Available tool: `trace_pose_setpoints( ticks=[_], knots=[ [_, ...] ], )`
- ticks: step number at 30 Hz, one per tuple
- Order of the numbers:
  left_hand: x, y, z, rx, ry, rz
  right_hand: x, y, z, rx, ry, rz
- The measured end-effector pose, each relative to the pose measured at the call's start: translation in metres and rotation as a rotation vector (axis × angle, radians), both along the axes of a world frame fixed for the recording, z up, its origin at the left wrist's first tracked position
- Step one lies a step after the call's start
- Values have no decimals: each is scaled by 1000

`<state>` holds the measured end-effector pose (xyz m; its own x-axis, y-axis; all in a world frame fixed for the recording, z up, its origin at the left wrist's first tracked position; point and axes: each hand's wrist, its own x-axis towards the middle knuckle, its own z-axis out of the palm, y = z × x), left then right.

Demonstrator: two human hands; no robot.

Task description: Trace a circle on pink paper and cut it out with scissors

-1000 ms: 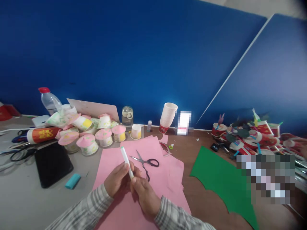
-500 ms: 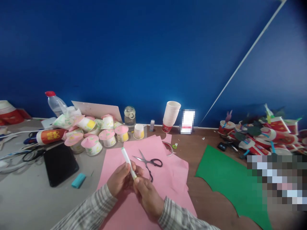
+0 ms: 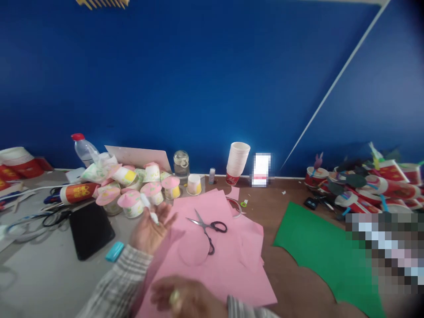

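Observation:
A white marker [image 3: 150, 210] rests in my left hand [image 3: 149, 232], held at the thumb side with the palm turned up and the fingers partly spread. Lower down, over the front of the pink paper [image 3: 232, 269], my right hand [image 3: 188, 296] is blurred by motion. A small pale yellow-green marker cap [image 3: 174, 298] shows between its thumb and fingers. Between the hands and the scissors [image 3: 207, 227] lies a pink paper circle [image 3: 194, 248] on the larger sheet. The scissors lie with their blades apart.
Paper cups with pink tops [image 3: 130, 203] crowd the left, behind a black tablet-like slab [image 3: 91, 232] and a turquoise block [image 3: 115, 251]. A cup stack [image 3: 237, 161] stands by the blue wall. Green paper [image 3: 318, 251] and red cup crafts [image 3: 380, 187] are at right.
My hands have come apart. The left moved left and up with the marker, while the right drew down toward me with the cap. The pink circle now shows, and the view has shifted slightly.

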<state>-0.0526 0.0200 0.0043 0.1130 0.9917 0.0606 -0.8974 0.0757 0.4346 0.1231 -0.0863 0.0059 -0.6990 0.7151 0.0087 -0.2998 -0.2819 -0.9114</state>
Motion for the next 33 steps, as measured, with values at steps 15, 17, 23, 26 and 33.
trace_pose_setpoints(
  ticks=[15,17,23,26,33],
  knots=[
    [42,-39,10,125,556,-526,46,83,5,-216,248,-496],
    [45,-41,9,137,589,-602,46,85,2,-238,272,-489],
    [48,-45,10,173,602,-752,44,87,-2,-269,290,-496],
    [49,-47,15,170,587,-804,44,87,0,-256,255,-515],
    [47,-48,24,133,569,-866,49,85,5,-222,182,-407]
  ],
)
